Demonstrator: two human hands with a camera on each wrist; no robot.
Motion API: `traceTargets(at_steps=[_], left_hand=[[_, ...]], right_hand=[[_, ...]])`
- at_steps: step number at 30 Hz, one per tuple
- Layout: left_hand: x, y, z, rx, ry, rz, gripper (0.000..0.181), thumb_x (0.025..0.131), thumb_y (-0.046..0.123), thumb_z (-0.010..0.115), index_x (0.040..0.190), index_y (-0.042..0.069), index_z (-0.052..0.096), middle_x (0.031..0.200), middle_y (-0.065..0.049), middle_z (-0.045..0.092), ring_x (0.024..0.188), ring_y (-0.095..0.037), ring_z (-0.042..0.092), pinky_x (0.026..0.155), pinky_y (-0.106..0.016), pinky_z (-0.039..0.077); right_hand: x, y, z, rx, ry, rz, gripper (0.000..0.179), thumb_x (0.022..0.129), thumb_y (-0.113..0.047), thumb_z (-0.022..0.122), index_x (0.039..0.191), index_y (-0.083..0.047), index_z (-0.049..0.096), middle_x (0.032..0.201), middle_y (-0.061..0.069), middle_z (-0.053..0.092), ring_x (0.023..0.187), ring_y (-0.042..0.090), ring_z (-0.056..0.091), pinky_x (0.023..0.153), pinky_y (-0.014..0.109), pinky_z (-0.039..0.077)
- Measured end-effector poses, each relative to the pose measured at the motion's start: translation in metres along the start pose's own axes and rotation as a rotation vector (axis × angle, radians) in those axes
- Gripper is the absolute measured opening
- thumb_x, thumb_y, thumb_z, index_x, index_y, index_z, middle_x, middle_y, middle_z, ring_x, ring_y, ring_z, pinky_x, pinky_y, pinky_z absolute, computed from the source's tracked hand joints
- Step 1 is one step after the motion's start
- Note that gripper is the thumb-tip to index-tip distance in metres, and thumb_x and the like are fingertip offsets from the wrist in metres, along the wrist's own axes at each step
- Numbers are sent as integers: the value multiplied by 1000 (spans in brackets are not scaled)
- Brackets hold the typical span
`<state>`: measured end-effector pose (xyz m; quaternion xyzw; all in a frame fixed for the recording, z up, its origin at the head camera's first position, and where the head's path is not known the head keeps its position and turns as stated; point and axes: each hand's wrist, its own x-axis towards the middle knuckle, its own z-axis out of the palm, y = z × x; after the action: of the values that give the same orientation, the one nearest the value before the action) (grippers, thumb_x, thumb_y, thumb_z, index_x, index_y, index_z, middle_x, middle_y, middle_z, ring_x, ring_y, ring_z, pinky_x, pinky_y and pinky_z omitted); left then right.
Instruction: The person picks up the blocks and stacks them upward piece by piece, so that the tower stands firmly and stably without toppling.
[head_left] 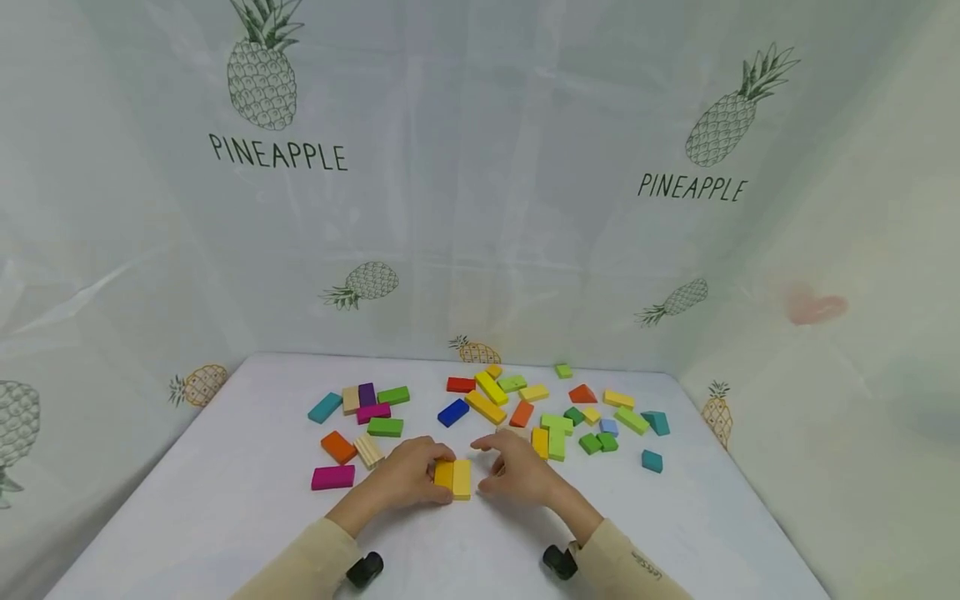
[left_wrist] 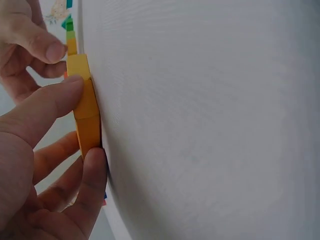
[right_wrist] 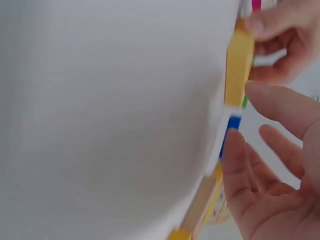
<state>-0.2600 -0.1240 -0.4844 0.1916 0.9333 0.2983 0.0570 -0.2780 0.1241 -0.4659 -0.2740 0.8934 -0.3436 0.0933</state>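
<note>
Two wooden blocks lie side by side on the white table, an orange-yellow block [head_left: 443,473] on the left and a paler yellow block [head_left: 462,481] on the right. My left hand [head_left: 408,473] pinches the orange-yellow block between thumb and fingers at its two ends. In the left wrist view, the thumb [left_wrist: 67,95] lies across the seam near the paler block. Just right of the pair is my right hand [head_left: 522,469], its fingers spread and bent loosely around nothing. A gap separates it from the paler block in the head view.
Several coloured blocks are scattered behind the hands, among them a blue block [head_left: 453,412] and a red block [head_left: 461,384]. Left of my left hand lie a magenta block [head_left: 333,477] and an orange block [head_left: 339,447]. A pineapple-print curtain [head_left: 480,208] borders the table [head_left: 225,500].
</note>
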Motion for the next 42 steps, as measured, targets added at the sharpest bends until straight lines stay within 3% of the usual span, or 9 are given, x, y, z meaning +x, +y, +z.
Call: traceTargets(at_steps=[6,12,17,27,37,42], left_hand=[[1,2,0,12,3,-6,53,80,39,94,126,22,74,100,8,60,91,-14,54,79,-33,53],[-1,3,-1,7,2,-9,53,81,37,94,127,21,74,101,7,60,91,-14,53,78,-31,52],[0,4,0,9,0,-5,53,81,37,94,127,21,73,102,6,60,91,-13,53,77,-29,52],[0,5,-4,29,-13,-3,54,82,39,93,128,20,73,100,6,59,89,-13,53,75,-28,50],[0,4,-3,21,-15,-9,53,81,38,93,128,21,73,99,6,58,89,-13,53,74,-29,50],[0,4,-2,17,-15,-5,53,81,37,94,127,20,74,98,6,58,88,-13,53,74,-28,50]], right_hand=[[8,17,-26,-142,63,-25,49,91,-12,84,137,-6,69,129,10,68,115,29,63,97,46,58],[17,33,-37,-266,104,-5,43,89,-10,86,130,-9,73,128,9,67,118,29,57,107,55,51],[20,42,-38,-266,94,21,42,89,-11,86,130,-13,74,132,10,64,114,27,56,104,53,53],[20,44,-35,-288,91,-5,43,88,-10,88,128,-13,75,127,9,66,108,25,58,100,51,56],[17,37,-35,-229,7,29,59,89,-14,87,143,-10,66,146,17,55,112,26,58,96,48,60],[17,36,-35,-238,-2,25,61,88,-11,88,144,-5,64,140,18,57,103,24,58,91,43,60]])
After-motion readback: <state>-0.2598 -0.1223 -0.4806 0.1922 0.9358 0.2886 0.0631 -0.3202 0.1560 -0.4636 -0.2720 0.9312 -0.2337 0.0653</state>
